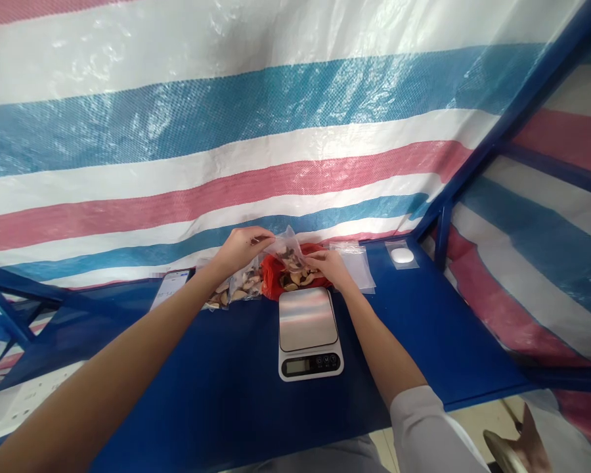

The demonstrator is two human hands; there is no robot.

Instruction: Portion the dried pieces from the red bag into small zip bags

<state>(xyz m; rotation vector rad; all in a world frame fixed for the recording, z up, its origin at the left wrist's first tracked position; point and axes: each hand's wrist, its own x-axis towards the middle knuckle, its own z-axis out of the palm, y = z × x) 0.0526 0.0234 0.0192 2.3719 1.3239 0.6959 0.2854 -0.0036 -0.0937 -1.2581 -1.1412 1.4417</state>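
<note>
My left hand (246, 249) pinches the upper left edge of a clear plastic bag (284, 243), which has some brown and cream dried slices in it. The fingers of my right hand (329, 265) are closed on the bag's right side. Beneath the bag lies an open red plastic bag (272, 279) with more dried slices (298, 279) in it. Just in front stands a white kitchen scale (308, 328) with a bare metal plate. To the left, filled clear bags (245, 282) of similar slices lie against the red bag.
Flat clear bags (359, 266) lie right of the red bag. Beyond them is a small bag with a white oval thing (402, 255). A phone (171, 286) lies at left, and a white power strip (34, 401) at the near left. Striped sheeting (226, 197) hangs behind the blue table (217, 387).
</note>
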